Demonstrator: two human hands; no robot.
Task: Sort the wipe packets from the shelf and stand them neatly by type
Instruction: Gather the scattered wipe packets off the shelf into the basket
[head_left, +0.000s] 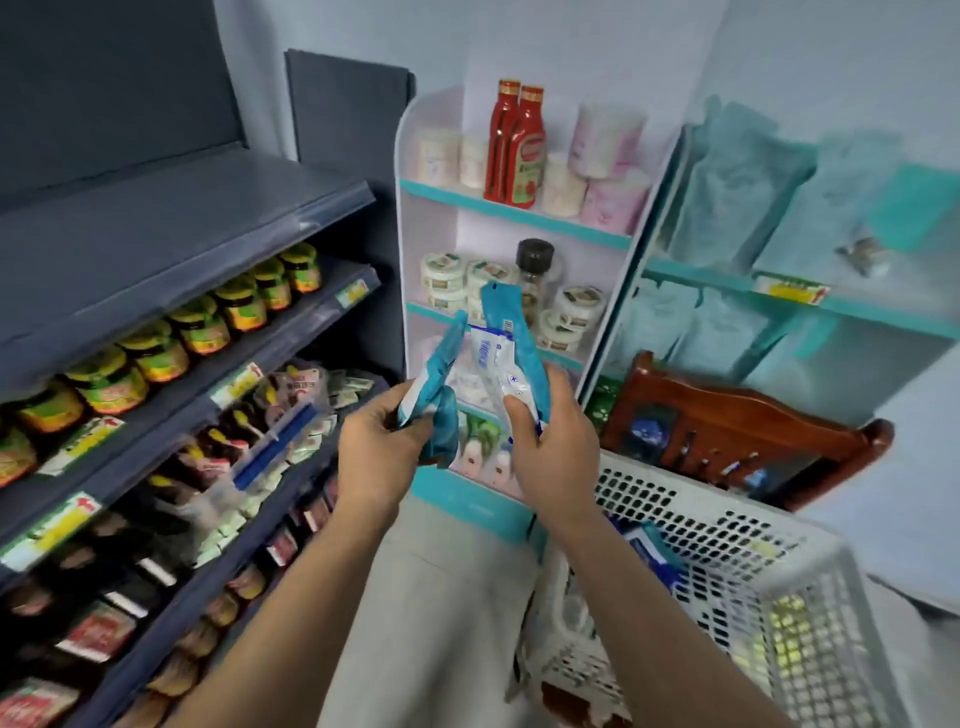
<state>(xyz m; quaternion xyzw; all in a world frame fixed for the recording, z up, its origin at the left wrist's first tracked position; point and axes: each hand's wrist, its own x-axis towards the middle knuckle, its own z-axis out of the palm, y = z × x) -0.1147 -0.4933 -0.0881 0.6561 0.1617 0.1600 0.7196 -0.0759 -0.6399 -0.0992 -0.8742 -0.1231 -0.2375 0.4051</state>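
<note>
My left hand grips a bunch of teal and white wipe packets at chest height in front of the white and teal shelf unit. My right hand holds a taller teal packet with a white label, thumb pressed on its front. The two bunches stand upright, side by side and almost touching. More blue and white packets lie in the white plastic basket at the lower right.
A dark grey rack on the left carries jars, sachets and price tags. The narrow white unit holds ketchup bottles, tubs and tissue rolls. Teal pouches hang at the right. A wooden headboard stands behind the basket.
</note>
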